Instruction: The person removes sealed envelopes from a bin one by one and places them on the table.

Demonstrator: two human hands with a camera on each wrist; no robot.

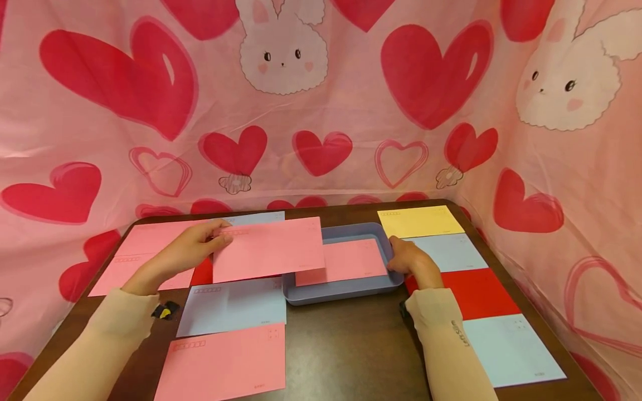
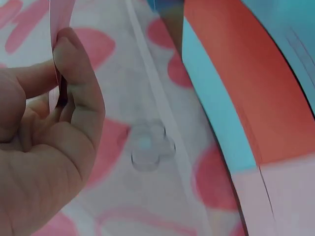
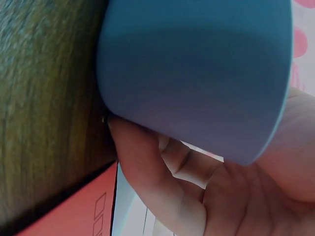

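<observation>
Between its thumb and fingers my left hand (image 1: pixel 190 252) pinches a pink envelope (image 1: pixel 271 249) by its left edge. The envelope is raised, and its right end overlaps the blue-grey tray (image 1: pixel 346 293) in the head view. Edge-on, the same envelope (image 2: pixel 60 14) shows at the top of the left wrist view. Another pink envelope (image 1: pixel 356 262) lies inside the tray, partly covered by the held one. My right hand (image 1: pixel 413 260) grips the tray's right end; in the right wrist view its fingers (image 3: pixel 142 162) curl under the tray's outer wall (image 3: pixel 197 69).
Left of the tray lie pink envelopes (image 1: pixel 225 362), light blue ones (image 1: pixel 233 309) and a mostly covered red one (image 1: pixel 202 274). A column on the right holds yellow (image 1: pixel 421 221), blue (image 1: pixel 451 252) and red (image 1: pixel 484 295) envelopes. A heart-patterned cloth (image 1: pixel 351 184) borders the dark table (image 1: pixel 331 351).
</observation>
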